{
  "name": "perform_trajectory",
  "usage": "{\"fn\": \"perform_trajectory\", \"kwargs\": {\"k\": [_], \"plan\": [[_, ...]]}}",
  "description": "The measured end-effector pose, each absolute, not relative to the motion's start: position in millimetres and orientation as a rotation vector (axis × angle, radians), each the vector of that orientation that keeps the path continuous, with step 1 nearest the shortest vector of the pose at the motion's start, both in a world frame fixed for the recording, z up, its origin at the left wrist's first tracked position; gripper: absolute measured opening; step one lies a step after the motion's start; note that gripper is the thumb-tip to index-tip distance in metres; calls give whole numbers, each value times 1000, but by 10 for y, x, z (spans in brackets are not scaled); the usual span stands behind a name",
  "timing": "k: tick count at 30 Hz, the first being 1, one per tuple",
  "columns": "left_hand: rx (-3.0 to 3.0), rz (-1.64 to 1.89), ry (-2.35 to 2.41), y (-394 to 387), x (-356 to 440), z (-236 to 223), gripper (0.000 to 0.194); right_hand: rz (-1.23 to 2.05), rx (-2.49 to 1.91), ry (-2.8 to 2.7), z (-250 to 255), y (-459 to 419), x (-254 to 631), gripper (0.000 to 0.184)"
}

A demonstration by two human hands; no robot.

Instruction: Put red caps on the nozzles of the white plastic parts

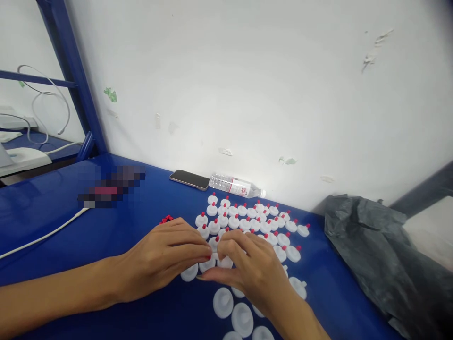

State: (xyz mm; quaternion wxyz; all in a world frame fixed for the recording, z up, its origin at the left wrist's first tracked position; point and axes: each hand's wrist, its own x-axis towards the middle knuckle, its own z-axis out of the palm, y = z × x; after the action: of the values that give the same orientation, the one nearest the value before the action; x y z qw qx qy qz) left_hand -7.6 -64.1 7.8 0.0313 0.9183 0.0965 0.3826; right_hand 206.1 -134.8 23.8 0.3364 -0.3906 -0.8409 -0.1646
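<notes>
Both of my hands meet over a spread of small white plastic caps point(247, 222) on the blue table point(63, 222). My left hand point(166, 259) comes in from the left, fingers pressed together at the tips, pinching a small red piece against a white cap point(214, 243). My right hand point(247, 267) curls over the same cap from the right, fingers bent and pinched on it. Many caps behind carry red tips; several plain white caps point(233, 311) lie near me. A few loose red pieces point(166, 219) sit just behind my left hand.
A phone point(189, 179) and a lying water bottle point(237, 186) rest against the white wall. A crumpled black plastic bag point(382, 255) fills the right side. A white cable point(46, 236) runs across the left of the table. A blue frame post point(71, 71) stands at left.
</notes>
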Motion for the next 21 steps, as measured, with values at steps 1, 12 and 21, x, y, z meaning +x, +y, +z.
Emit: {"fn": "perform_trajectory", "kwargs": {"k": [1,12,21], "plan": [[2829,1188,324,-643,-71,79,31,-435,-1032,-2200,224,-1357,2070,24],[2812,963,502,-610,-94,126,14,-165,-914,-2108,275,-1363,2061,21],[2692,989,383,-689,-123,131,25,-166,-861,-2004,252,-1422,1977,44]]}}
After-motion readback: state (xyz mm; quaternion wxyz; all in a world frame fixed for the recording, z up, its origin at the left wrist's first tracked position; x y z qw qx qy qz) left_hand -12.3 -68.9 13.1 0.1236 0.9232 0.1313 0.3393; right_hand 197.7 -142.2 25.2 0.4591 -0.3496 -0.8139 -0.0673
